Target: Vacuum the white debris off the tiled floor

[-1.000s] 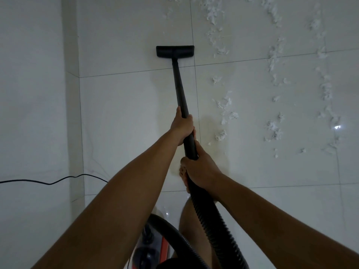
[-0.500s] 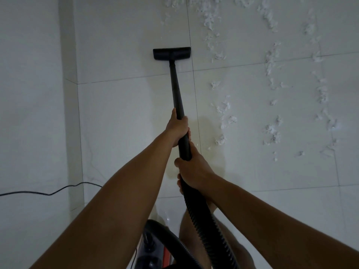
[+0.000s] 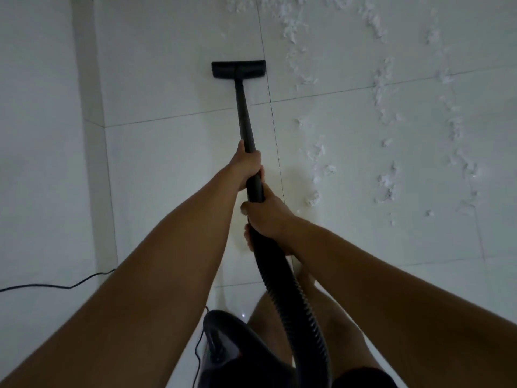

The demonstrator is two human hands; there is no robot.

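A black vacuum wand (image 3: pixel 244 116) runs away from me to a flat black floor head (image 3: pixel 238 70) resting on the white tiled floor (image 3: pixel 167 152). My left hand (image 3: pixel 246 165) grips the wand higher up. Just below it my right hand (image 3: pixel 264 215) grips the wand's lower end, where the ribbed black hose (image 3: pixel 291 289) joins. White debris (image 3: pixel 319 163) lies in ragged rows to the right of the head, with more debris rows (image 3: pixel 386 180) further right. The head sits on bare tile left of the nearest row.
The black and red vacuum body (image 3: pixel 223 343) stands at my feet near the bottom edge. Its thin black cord (image 3: pixel 56 287) trails left across a white wall (image 3: pixel 36 163). My bare legs (image 3: pixel 330 326) stand under the hose.
The floor head and wand have drifted slightly left, away from the nearest debris row. Both hands keep the same grip. The vacuum body shows more fully at the bottom.
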